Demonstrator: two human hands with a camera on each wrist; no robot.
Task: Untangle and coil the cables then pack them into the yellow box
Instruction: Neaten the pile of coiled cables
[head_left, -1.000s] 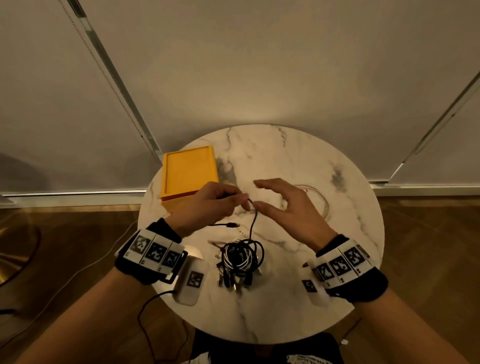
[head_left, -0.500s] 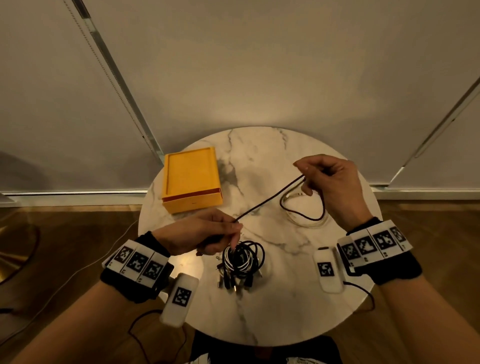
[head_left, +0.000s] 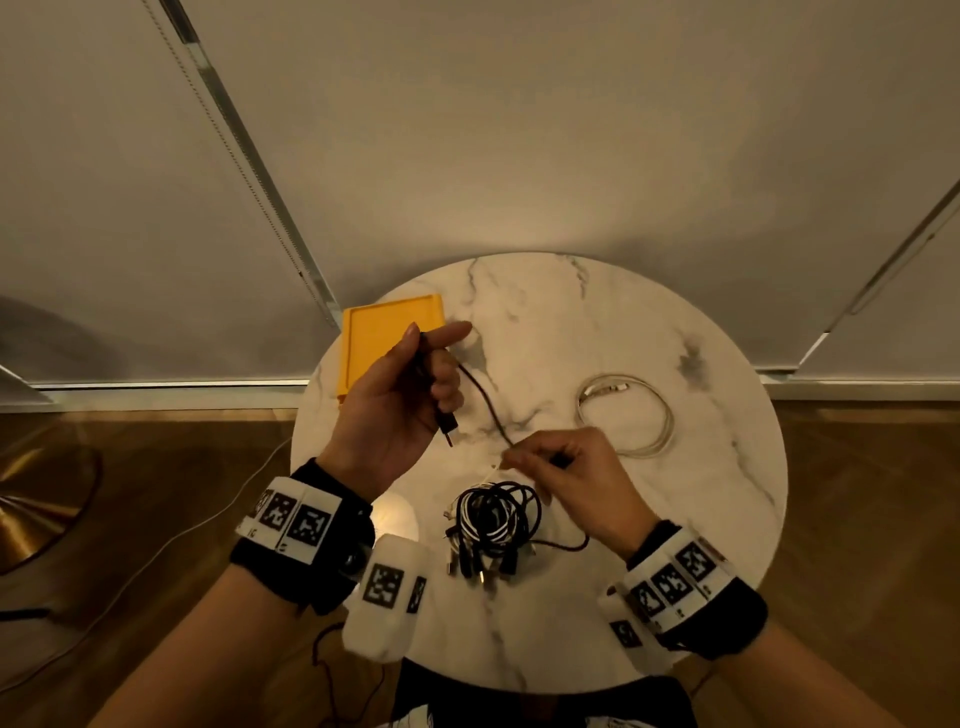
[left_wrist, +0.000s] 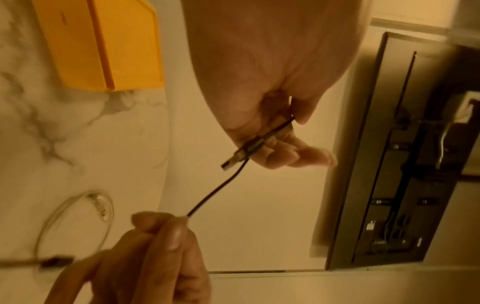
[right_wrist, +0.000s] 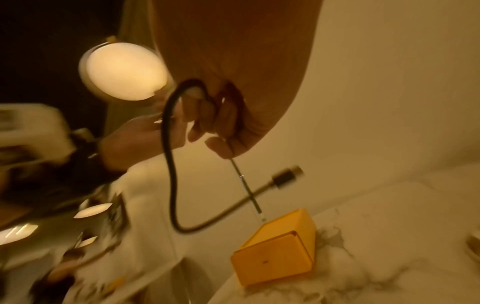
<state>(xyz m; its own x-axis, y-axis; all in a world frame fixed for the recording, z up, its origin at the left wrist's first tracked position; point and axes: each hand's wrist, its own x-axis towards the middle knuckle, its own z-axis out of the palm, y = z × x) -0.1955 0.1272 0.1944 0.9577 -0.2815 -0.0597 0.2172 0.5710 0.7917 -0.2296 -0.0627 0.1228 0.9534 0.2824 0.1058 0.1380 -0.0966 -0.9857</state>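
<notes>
Nearest, on the round marble bench (head_left: 597, 623): tangle (head_left: 493, 519) of black and white cables with plugs fanned toward the person. Right hand (head_left: 566, 478) just above and behind it, fingers (left_wrist: 166, 234) curled, pinching the black cable (head_left: 488, 405); a loop of slack runs under the wrist. Cable rises to the left hand (head_left: 400, 400), lifted off the bench, thumb and forefinger pinching it near the end, other fingers loosely curled; USB plug (head_left: 448, 423) hangs below the palm. Right of the hands: coiled white cable (head_left: 628, 415) flat on the bench, apart from the tangle. Far left edge: yellow box (head_left: 374, 338), lid on, partly hidden by the left hand
</notes>
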